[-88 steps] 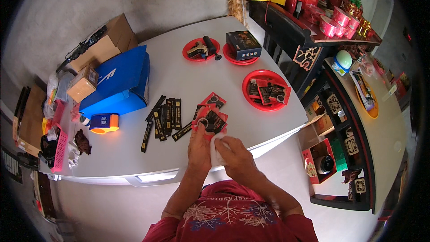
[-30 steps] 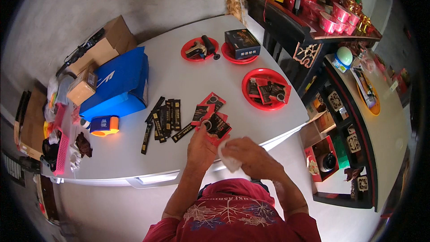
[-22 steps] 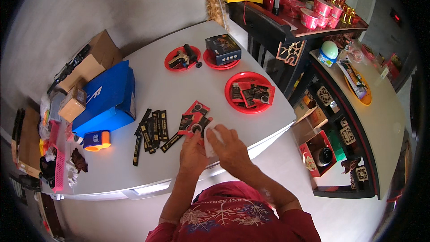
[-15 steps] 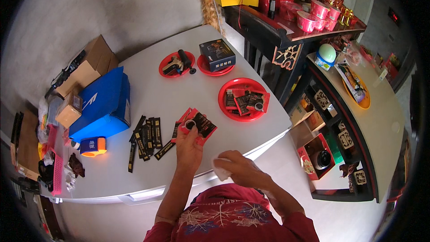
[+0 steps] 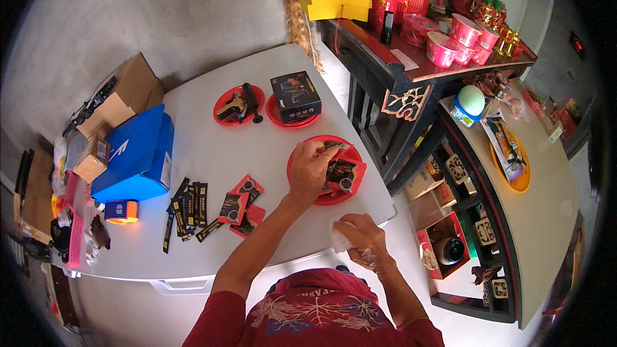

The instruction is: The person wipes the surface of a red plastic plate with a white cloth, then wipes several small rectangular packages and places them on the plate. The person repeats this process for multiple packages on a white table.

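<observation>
My left hand (image 5: 310, 170) is over the nearest red plate (image 5: 297, 187), with fingers closed at the edge of a red-and-black packet (image 5: 337, 146). Other flat packets of that kind lie under and beside this hand, one showing a round grey-rimmed spot (image 5: 346, 184). In my right hand (image 5: 365, 239), by the table's front edge, is a crumpled white tissue (image 5: 340, 236). Several more red-and-black packets (image 5: 232, 208) lie loosely overlapped on the table, left of my left forearm. Beside them is a spread of slim black sachets (image 5: 190, 204).
Farther back, one red plate holds a toy gun (image 5: 238, 106) and another a black box (image 5: 295, 96). A blue box (image 5: 136, 154), cardboard boxes (image 5: 125, 96) and a pink basket (image 5: 78, 238) crowd the left. A dark wooden cabinet (image 5: 402, 71) borders the right.
My left hand has gone from the packets on the table to the red plate at its right. The packets it held now lie on the table. My right hand still holds the tissue.
</observation>
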A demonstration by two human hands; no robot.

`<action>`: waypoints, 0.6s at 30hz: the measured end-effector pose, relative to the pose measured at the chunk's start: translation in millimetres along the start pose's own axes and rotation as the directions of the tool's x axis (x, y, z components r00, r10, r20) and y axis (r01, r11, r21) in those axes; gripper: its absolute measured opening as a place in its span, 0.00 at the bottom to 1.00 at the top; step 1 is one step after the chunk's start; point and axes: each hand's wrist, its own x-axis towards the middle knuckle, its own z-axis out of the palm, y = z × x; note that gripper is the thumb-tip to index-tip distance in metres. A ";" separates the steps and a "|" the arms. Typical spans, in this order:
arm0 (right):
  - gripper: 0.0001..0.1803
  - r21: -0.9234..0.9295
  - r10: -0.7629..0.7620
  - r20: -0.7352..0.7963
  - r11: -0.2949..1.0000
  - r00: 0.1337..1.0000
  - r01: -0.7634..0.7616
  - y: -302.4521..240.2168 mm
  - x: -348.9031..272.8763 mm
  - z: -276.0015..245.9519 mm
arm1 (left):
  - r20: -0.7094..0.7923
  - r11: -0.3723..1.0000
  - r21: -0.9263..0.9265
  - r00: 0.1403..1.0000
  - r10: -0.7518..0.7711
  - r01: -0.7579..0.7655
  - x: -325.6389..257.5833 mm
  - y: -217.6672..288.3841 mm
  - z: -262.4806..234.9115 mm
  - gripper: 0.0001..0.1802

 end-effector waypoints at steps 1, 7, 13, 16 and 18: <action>0.32 0.033 -0.008 0.000 0.999 1.000 0.008 4.3 -0.7 0.6 | 0.030 0.998 0.053 0.999 0.028 -0.030 1.4 0.8 5.7 0.16; 0.29 0.155 -0.021 0.026 0.988 0.999 0.017 12.6 -0.3 -3.7 | 0.254 0.984 0.170 0.967 0.000 -0.045 -3.6 5.0 17.1 0.19; 0.27 0.138 -0.017 0.121 0.990 0.993 0.000 14.2 2.0 -4.2 | 0.323 0.994 0.105 0.944 -0.060 0.027 -15.2 0.5 12.8 0.24; 0.26 0.159 -0.045 0.060 0.987 0.997 0.035 13.5 3.7 -5.7 | 0.342 0.996 0.083 0.938 -0.063 0.037 -16.0 5.0 17.5 0.23; 0.27 0.193 -0.042 0.039 0.981 0.998 0.033 13.2 4.8 -4.4 | 0.356 0.983 0.183 0.931 -0.079 0.013 -18.8 10.1 17.1 0.23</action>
